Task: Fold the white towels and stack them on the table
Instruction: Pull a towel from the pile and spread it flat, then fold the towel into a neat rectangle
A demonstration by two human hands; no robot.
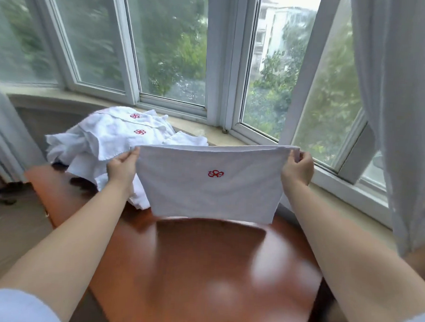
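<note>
A loose pile of white towels (114, 136) lies on the table (200, 271), behind the left hand (122, 167). That hand pinches the top left corner of 1 towel (212, 185); the right hand (297, 169) pinches the opposite corner, so the towel hangs stretched between both grips above the table.

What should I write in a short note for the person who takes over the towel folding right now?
Left hand: pinches the top left corner of the held towel.
Right hand: pinches its top right corner.
The held towel hangs spread out over the wooden table, red logo facing the camera; its lower edge looks just above the table top.
Unfolded pile of towels: at the far left of the table, by the window sill.
Done: no folded stack is visible.
Left: fold this towel, lay it on the table, then fold the pile and stack.
</note>
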